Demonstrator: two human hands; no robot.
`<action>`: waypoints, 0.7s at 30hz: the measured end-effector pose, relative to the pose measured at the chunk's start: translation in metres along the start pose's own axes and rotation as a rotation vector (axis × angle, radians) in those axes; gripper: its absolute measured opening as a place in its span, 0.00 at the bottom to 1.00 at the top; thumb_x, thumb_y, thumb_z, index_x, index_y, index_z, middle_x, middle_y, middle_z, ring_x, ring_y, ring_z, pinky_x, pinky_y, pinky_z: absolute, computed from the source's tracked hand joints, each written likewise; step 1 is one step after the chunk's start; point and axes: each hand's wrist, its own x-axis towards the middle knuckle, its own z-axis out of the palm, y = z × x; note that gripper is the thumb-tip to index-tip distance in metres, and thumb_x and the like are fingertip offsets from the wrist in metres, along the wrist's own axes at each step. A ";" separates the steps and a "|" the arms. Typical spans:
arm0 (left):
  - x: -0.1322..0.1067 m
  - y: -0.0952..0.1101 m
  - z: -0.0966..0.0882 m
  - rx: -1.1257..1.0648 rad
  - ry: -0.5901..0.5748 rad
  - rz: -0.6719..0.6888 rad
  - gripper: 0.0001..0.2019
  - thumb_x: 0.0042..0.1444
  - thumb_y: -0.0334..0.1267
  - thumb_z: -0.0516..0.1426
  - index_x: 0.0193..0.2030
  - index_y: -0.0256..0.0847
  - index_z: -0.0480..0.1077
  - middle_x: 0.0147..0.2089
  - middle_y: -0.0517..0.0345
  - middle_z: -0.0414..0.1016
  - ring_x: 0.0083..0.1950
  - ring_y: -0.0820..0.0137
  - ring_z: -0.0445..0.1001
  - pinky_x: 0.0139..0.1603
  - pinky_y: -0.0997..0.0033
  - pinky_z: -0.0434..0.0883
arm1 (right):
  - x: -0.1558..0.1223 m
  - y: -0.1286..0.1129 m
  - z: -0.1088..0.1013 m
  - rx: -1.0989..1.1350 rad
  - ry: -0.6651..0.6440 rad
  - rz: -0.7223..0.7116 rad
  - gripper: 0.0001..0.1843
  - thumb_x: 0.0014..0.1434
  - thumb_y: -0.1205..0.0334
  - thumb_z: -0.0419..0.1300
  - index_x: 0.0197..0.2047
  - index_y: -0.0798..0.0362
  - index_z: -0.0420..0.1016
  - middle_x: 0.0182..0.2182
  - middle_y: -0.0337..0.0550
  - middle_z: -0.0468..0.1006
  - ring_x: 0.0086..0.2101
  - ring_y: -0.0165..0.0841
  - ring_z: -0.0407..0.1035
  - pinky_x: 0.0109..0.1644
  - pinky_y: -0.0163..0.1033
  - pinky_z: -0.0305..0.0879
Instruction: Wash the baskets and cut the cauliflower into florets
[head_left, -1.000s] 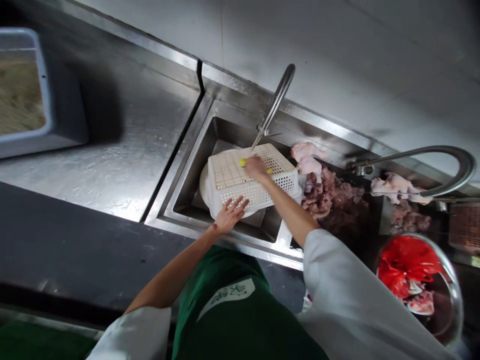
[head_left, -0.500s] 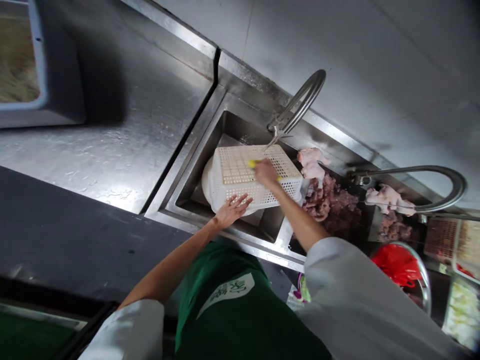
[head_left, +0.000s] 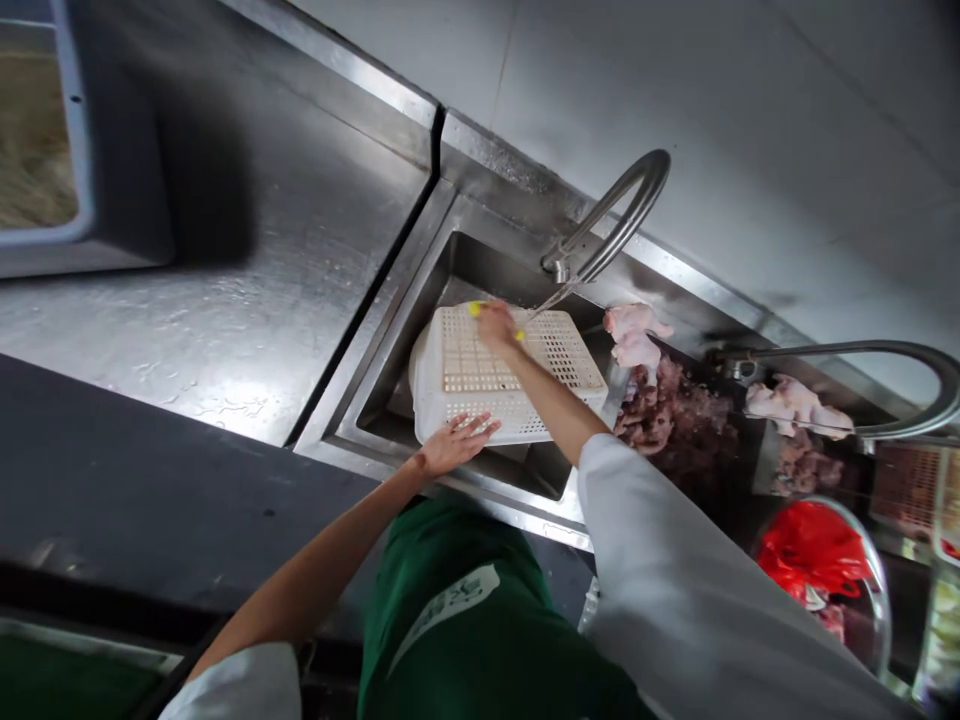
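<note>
An off-white plastic basket (head_left: 564, 357) with a grid of holes lies bottom up in the steel sink (head_left: 341, 420). My left hand (head_left: 454, 445) rests flat against its near side, fingers stretched out and apart. On the basket's upturned bottom, my right hand (head_left: 495, 325) is closed around a small yellow thing (head_left: 475, 309). Yellow ends stick out on both sides of that hand; the rest is covered, so its kind is unclear. From a curved faucet (head_left: 630, 215), a thin stream of water (head_left: 553, 299) falls onto the basket near my right hand.
Right of the sink, raw poultry pieces (head_left: 636, 335) lie beside reddish meat in water (head_left: 675, 410). A second faucet (head_left: 900, 350) arches there. A red plastic bag (head_left: 814, 550) sits in a round metal bowl. At far left, a grey tub (head_left: 120, 200) stands on the steel counter (head_left: 315, 200).
My right hand has moved left across the basket's bottom with the yellow thing. My left hand stays on the basket's near side. The whole view has shifted slightly.
</note>
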 end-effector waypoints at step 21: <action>-0.008 0.002 0.009 -0.114 -0.002 -0.055 0.30 0.69 0.29 0.49 0.74 0.57 0.66 0.75 0.65 0.67 0.77 0.68 0.62 0.76 0.64 0.61 | -0.101 0.090 0.006 0.531 -0.129 -0.550 0.16 0.68 0.60 0.60 0.54 0.49 0.85 0.49 0.49 0.77 0.49 0.39 0.74 0.59 0.47 0.71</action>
